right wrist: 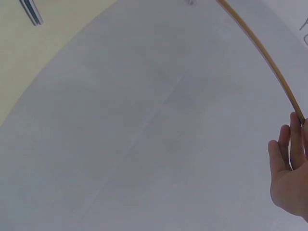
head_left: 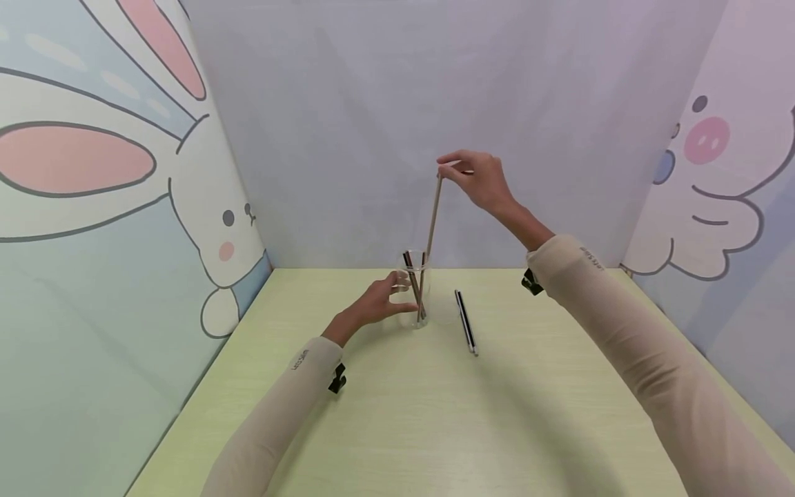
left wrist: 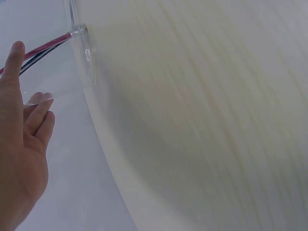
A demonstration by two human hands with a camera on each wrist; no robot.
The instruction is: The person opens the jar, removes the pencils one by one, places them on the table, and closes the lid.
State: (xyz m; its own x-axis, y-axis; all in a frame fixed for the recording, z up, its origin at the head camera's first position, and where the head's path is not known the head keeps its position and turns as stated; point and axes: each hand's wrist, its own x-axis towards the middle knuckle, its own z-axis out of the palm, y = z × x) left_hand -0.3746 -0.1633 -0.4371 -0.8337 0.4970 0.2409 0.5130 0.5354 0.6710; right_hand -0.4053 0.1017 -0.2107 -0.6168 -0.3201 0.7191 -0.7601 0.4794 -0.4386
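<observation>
A clear cup stands upright on the table with several thin dark sticks that look like chopsticks leaning inside. My left hand holds the cup from its left, thumb and fingers around the wall. In the left wrist view, the thumb and curled fingers of my left hand lie either side of the cup. High above the cup, my right hand pinches the top of a long tan chopstick, which slants down to the cup's mouth. The right wrist view shows the chopstick at my fingertips.
Right of the cup, black-and-silver sticks lie side by side on the pale yellow table. A plain grey-white wall rises behind, and side panels with cartoon animals flank the table.
</observation>
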